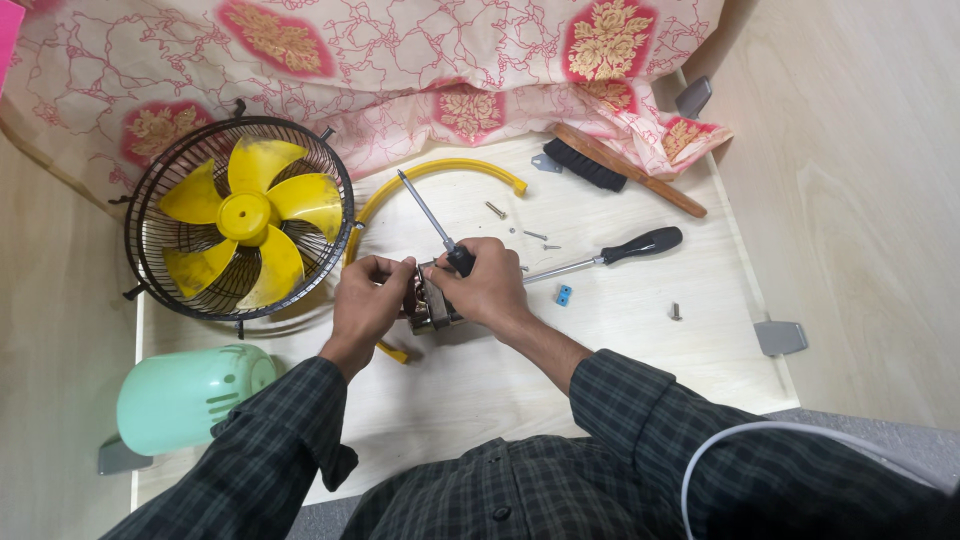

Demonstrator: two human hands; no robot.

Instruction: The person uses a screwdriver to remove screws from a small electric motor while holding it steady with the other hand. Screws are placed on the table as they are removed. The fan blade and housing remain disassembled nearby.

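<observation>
My left hand (366,296) and my right hand (488,288) both grip a small metal fan motor (428,303) held just above the pale wooden board (620,340). My right hand also pins a black-handled screwdriver (430,220) against the motor, its thin shaft pointing up and to the left. Most of the motor is hidden by my fingers.
A black wire fan cage with yellow blades (240,218) lies at the left, a mint green motor housing (190,395) below it. A yellow curved ring (440,170), loose screws (496,209), a second screwdriver (610,255), a brush (620,172), a small blue piece (565,294) and patterned cloth (380,60) surround my hands.
</observation>
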